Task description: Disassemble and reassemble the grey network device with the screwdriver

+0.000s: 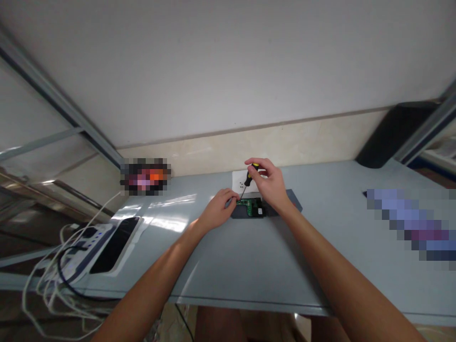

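Note:
A screwdriver (pixel 248 179) with a black and yellow handle is gripped in my right hand (pixel 269 178). Its thin shaft slants down to the left, its tip close to the left end of a green circuit board (pixel 250 207). The board has a black part with a small white label and lies in a dark, opened electronic device (pixel 240 212) flat on the table. My left hand (pixel 221 207) closes its thumb and fingers on the device's left end, right by the screwdriver tip. Behind the device, several tiny dark screws (pixel 241 184) lie on white paper (pixel 236 176).
A dark mat (pixel 292 198) lies under my right wrist. On the left of the grey table (pixel 245 266) are a phone (pixel 116 244) and a power strip (pixel 83 254) with tangled white cables (pixel 48 289). A black cylinder (pixel 386 135) stands back right; blurred items lie at both sides.

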